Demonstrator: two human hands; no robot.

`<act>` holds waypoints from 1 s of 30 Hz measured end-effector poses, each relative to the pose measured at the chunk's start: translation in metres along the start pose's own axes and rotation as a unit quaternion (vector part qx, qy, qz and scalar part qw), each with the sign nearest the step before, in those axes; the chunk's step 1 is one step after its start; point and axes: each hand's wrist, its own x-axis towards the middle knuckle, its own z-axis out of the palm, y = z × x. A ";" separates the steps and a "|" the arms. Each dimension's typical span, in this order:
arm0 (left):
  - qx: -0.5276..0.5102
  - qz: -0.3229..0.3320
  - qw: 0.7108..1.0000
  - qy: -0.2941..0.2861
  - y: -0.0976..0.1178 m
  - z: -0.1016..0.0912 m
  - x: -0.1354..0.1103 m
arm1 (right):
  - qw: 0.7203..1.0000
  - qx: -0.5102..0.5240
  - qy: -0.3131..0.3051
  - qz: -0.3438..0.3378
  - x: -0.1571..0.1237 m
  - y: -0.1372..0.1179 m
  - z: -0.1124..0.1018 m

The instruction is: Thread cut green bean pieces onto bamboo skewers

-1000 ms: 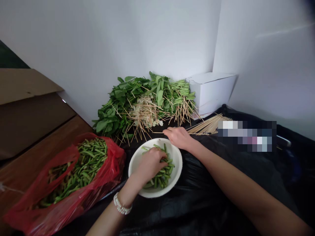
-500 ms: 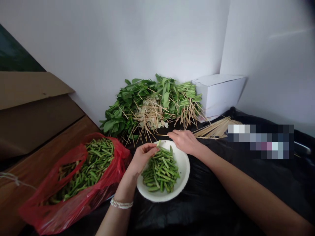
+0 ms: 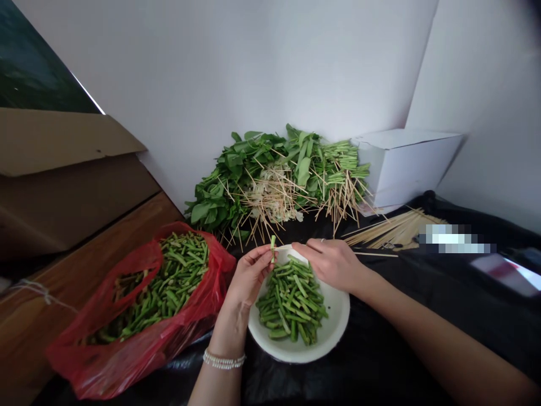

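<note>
My left hand [image 3: 252, 272], with a beaded bracelet at the wrist, pinches a short green vegetable stalk piece [image 3: 273, 243] held upright. Between the fingers of my right hand [image 3: 332, 261] is a thin bamboo skewer [image 3: 377, 254]; its far end sticks out to the right. Its front end reaches the stalk piece, but whether it has pierced it I cannot tell. Beneath both hands stands a white bowl [image 3: 340, 316] with a heap of cut green stalk pieces [image 3: 291, 304]. On the left, a red plastic bag [image 3: 213, 256] lies open, full of more cut pieces.
Leafy greens [image 3: 245, 155] and skewered vegetables [image 3: 342, 163] are piled against the wall. A white box [image 3: 409, 166] stands beside them. Loose bamboo skewers [image 3: 391, 228] and a phone [image 3: 507, 273] lie at right on the black plastic cover [image 3: 380, 361]. A cardboard box [image 3: 71, 197] is at far left.
My right hand has brought the skewer to the stalk piece in my left hand. The stalk piece is now held more upright. The whole view has shifted slightly left.
</note>
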 end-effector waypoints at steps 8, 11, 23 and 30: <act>-0.010 0.015 1.000 0.020 -0.001 0.000 0.000 | 1.000 -0.004 -0.012 -0.001 0.000 0.001 0.001; -0.003 0.020 1.000 0.017 -0.002 -0.001 0.001 | 1.000 -0.009 -0.015 -0.001 0.000 0.001 0.000; 0.000 0.030 0.999 0.034 -0.001 0.002 0.000 | 1.000 -0.010 -0.025 0.002 0.002 0.000 -0.001; 0.001 0.042 0.998 0.047 -0.001 0.002 0.001 | 0.999 -0.015 -0.046 0.009 0.001 -0.001 -0.001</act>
